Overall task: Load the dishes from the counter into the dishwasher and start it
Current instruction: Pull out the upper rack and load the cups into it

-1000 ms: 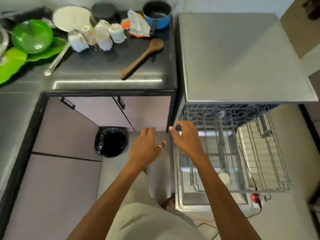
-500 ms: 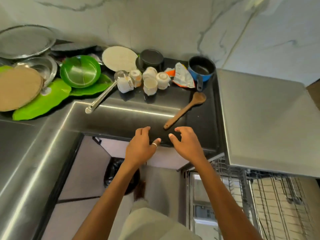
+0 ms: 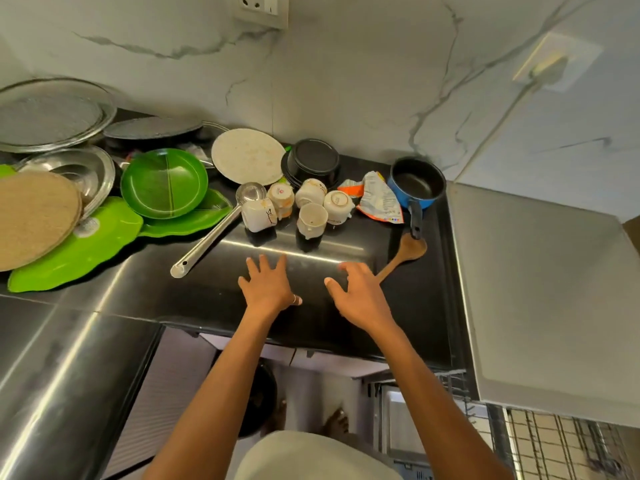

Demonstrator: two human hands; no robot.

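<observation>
Both hands hover empty over the dark counter (image 3: 214, 299). My left hand (image 3: 268, 287) has its fingers spread, just short of several white cups (image 3: 311, 220). My right hand (image 3: 360, 294) is open beside the handle of a wooden spoon (image 3: 405, 256). Behind the cups lie a steel ladle (image 3: 214, 233), a white plate (image 3: 247, 155), a black bowl (image 3: 313, 161) and a blue saucepan (image 3: 417, 183). Green plates (image 3: 164, 183) and steel trays (image 3: 48, 116) are stacked at the left. The dishwasher (image 3: 540, 299) stands at the right, its wire rack (image 3: 554, 445) pulled out.
A crumpled snack wrapper (image 3: 379, 199) lies between the cups and the saucepan. A round woven mat (image 3: 31, 216) rests on the green leaf-shaped plate (image 3: 83, 247). A black bin (image 3: 259, 400) sits on the floor below the counter, near my feet.
My view has lifted from the dishwasher rack to the counter. Both hands moved up and forward, from in front of the rack to over the counter near the cups.
</observation>
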